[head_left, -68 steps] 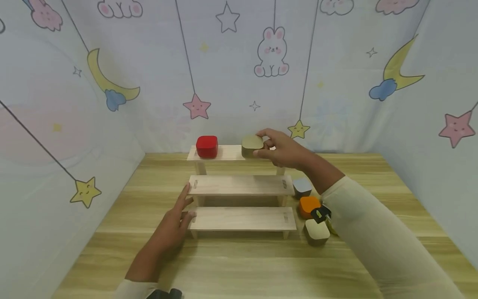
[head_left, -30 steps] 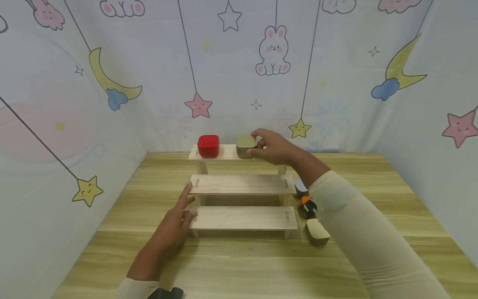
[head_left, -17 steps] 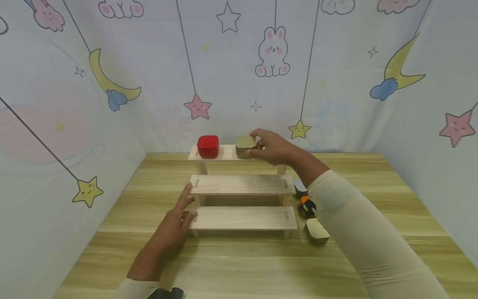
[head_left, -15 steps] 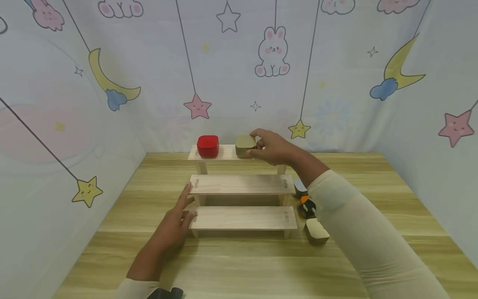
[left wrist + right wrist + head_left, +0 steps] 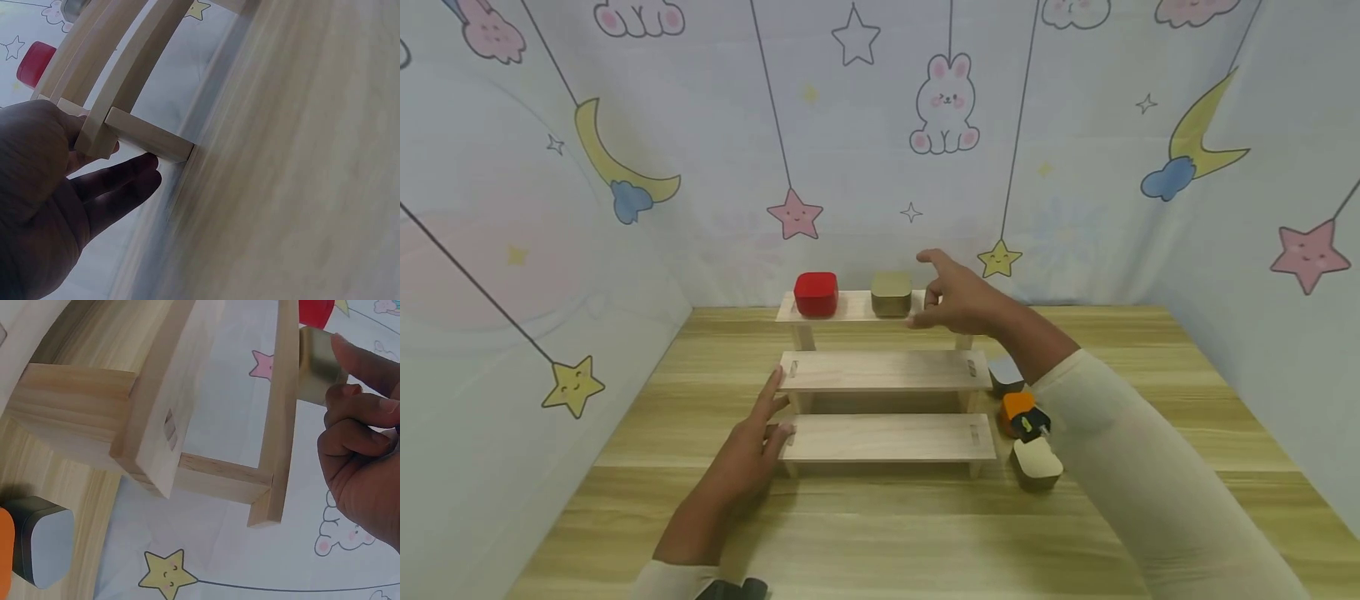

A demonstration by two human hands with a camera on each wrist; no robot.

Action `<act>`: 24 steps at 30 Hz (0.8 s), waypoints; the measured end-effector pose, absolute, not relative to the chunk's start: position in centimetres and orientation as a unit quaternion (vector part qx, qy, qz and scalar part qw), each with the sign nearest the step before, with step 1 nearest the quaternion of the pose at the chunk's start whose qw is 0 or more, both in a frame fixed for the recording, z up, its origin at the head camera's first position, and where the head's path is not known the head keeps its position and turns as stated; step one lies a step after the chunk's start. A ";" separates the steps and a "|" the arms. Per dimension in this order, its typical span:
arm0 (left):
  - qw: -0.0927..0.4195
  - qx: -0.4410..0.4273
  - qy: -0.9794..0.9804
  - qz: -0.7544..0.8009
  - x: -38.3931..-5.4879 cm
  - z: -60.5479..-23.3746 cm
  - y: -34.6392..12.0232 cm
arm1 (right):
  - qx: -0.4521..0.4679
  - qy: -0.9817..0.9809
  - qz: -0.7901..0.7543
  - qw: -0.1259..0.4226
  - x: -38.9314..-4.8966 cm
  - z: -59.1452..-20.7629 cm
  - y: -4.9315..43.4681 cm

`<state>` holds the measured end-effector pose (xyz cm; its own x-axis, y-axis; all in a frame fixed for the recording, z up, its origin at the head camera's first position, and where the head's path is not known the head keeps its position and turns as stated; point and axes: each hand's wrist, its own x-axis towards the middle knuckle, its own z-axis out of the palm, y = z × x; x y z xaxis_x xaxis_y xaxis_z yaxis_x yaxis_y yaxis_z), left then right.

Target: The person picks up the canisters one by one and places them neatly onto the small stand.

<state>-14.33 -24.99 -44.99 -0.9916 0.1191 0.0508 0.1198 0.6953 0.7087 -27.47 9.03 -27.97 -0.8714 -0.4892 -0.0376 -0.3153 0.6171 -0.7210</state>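
Observation:
A three-step wooden stand (image 5: 883,371) stands on the wood-grain table. On its top step sit a red box (image 5: 816,294) with rounded corners at the left and a similar gold box (image 5: 891,294) nearer the middle. Just right of the gold box, my right hand (image 5: 970,298) is spread apart from it, thumb and index finger wide and holding nothing. At the stand's left end my left hand (image 5: 743,457) rests, index finger along the middle step and thumb on the lower step. Two of its straight fingers (image 5: 128,187) lie by a stand leg in the left wrist view.
Right of the stand are a grey-white box (image 5: 1006,375), an orange box (image 5: 1018,408) and a cream-topped box (image 5: 1037,462). The right wrist's black strap piece overlaps the orange one. Patterned cloth walls (image 5: 880,167) enclose the back and sides.
The right hand slid the gold box left along the top step, held it there, then let go and drew back slightly right. The left hand has stayed at the stand's left end.

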 end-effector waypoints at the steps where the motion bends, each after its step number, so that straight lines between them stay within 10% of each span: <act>1: 0.000 -0.066 -0.921 -0.384 -14.4 -45.0 -25.0 | -0.223 0.893 -0.374 0.112 -27.3 -28.0 9.3; 24: -0.005 -0.067 -0.920 -0.387 -14.3 -44.5 -25.1 | -0.204 0.853 -0.468 0.112 -20.6 -31.8 15.6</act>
<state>-14.26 -25.12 -44.48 -0.9910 0.1265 0.0427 0.1190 0.6920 0.7120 -20.57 15.56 -31.83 -0.8915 -0.4530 0.0002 -0.2437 0.4793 -0.8431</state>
